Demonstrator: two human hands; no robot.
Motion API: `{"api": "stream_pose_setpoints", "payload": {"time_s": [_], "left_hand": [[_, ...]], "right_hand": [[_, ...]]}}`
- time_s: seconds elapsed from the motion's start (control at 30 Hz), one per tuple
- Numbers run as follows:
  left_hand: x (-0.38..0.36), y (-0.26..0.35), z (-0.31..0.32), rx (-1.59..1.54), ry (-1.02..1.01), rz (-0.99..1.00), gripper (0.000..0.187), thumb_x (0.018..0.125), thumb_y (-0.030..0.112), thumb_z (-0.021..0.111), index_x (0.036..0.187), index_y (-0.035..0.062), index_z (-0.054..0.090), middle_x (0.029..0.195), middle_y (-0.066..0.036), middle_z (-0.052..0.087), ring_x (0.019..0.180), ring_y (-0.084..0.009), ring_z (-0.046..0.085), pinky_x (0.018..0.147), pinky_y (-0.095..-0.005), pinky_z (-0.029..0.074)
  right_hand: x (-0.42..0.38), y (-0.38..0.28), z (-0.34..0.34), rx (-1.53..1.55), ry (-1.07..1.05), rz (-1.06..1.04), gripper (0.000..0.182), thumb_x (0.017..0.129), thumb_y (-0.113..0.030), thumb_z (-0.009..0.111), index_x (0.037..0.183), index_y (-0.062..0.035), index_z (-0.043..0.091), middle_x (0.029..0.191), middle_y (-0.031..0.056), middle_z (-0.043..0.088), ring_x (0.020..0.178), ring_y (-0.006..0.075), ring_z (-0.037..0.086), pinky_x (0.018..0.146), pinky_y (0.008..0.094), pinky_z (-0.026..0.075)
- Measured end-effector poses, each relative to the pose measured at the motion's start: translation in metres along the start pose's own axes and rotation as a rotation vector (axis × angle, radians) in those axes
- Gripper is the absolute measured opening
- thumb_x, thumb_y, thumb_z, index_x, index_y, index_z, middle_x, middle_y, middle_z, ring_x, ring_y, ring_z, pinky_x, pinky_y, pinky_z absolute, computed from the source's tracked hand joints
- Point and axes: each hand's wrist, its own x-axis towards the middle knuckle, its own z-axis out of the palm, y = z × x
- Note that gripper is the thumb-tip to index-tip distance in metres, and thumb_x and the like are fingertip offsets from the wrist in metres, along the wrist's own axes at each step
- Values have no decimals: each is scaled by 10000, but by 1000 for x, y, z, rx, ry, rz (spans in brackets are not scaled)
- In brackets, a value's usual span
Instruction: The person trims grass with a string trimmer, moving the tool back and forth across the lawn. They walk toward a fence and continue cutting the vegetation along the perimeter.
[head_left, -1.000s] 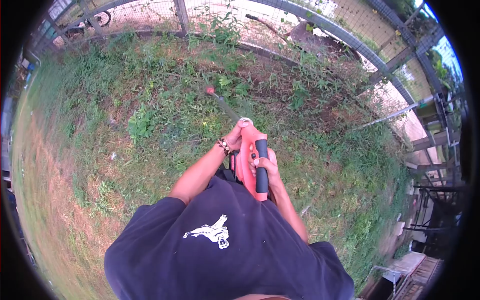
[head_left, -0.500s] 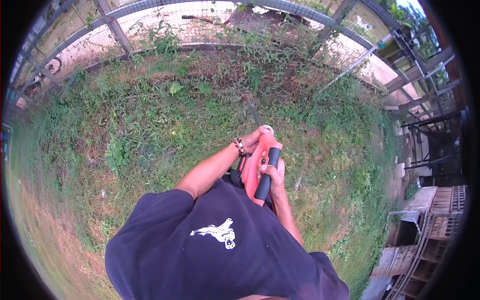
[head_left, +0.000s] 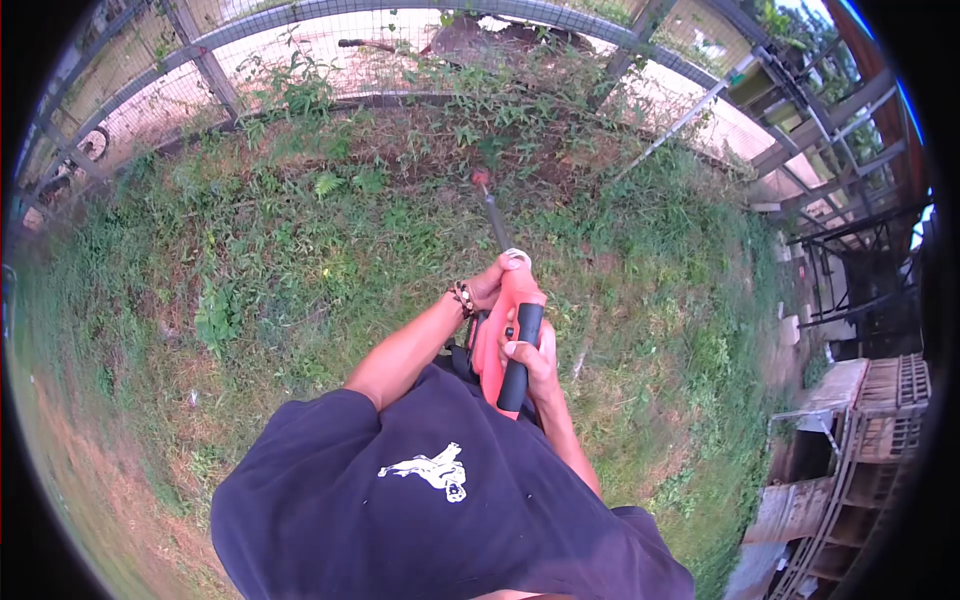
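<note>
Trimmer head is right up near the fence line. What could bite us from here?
1. The trimmer head works among tall weeds close to the wire fence; it may snag mesh or fling debris.
2. Left hand and right hand sit close together on the body, so a kick could twist it.

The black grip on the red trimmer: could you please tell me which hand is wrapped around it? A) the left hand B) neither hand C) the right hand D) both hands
C: the right hand wraps the black grip of the trimmer, while the left hand holds the front end near the shaft.
</note>
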Motion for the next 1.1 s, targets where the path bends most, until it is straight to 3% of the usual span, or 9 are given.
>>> {"api": "stream_pose_setpoints", "payload": {"time_s": [0.3,0.67,0.8,0.83,0.93,0.97,1.1], "left_hand": [[-98,60,-31,61,216,290,416,759,469,622,944,105,543,877,-123,624,755,-242,620,723,-383,526],[-264,179,-92,60,423,417,393,746,450,643,909,109,537,812,-116,623,730,-226,624,687,-375,536],[-294,203,-104,83,429,442,402,743,440,647,922,97,540,823,-119,633,705,-233,634,665,-374,554],[-298,206,-107,52,462,441,400,743,432,646,925,92,539,821,-121,632,660,-244,632,592,-359,559],[-301,215,-119,36,596,453,392,741,426,645,922,93,542,820,-118,630,665,-243,633,587,-364,558],[-308,222,-124,47,489,388,372,742,411,644,916,97,547,822,-106,627,721,-232,636,671,-385,556],[-311,231,-130,86,545,456,316,744,365,639,889,99,550,812,-90,621,733,-215,629,680,-371,548]], "right_hand": [[51,30,68,-1,-235,87,446,613,-196,625,975,15,471,743,23,501,613,90,491,550,235,422],[147,106,215,5,-449,144,461,613,-180,620,1015,-9,473,757,29,500,627,99,494,579,252,430],[169,113,241,124,-536,220,421,640,-145,601,1011,-10,456,730,35,494,586,106,483,547,252,430],[176,119,243,141,-548,241,416,641,-143,599,1009,-12,454,728,36,494,580,107,481,541,250,428],[188,124,251,179,-550,269,376,648,-109,577,991,-13,456,719,31,496,569,104,480,526,250,421],[191,126,254,172,-537,269,366,651,-101,571,989,-12,458,716,28,495,565,104,478,525,250,420],[196,140,269,159,-487,227,341,667,-94,536,990,-6,469,692,27,499,536,108,477,493,242,421]]}}
